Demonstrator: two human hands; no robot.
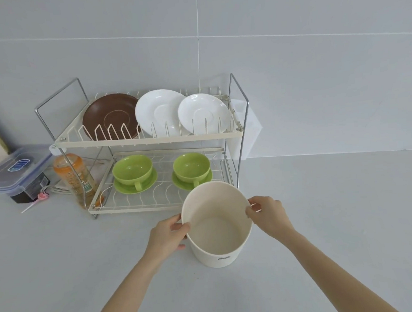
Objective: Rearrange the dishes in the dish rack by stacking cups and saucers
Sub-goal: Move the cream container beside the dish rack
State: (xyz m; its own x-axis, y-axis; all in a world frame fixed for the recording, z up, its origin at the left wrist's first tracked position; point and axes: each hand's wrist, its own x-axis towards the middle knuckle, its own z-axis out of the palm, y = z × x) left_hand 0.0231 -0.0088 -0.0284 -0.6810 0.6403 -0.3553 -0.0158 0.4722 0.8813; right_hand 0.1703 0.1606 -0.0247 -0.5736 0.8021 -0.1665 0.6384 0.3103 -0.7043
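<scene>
A: Rack count?
B: Two-tier dish rack [147, 140]. Lower tier: two green cups [132, 170] [191, 167], each on its own green saucer [121, 186] [180, 184]. Upper tier: three saucers on edge, one brown saucer [110, 116], two white saucers [159, 110] [203, 113].
A: Hands?
B: Both on one cream container [218, 237] standing on the counter [61, 263] before the rack. Left hand [167, 234] pinches the rim's left side; right hand [267, 212] pinches the right.
A: Beside the rack?
B: One orange bottle [73, 177], one lidded plastic box [15, 169].

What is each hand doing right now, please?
Left hand: grips the left rim of the cream round plastic tub.
Right hand: pinches the tub's right rim.
</scene>
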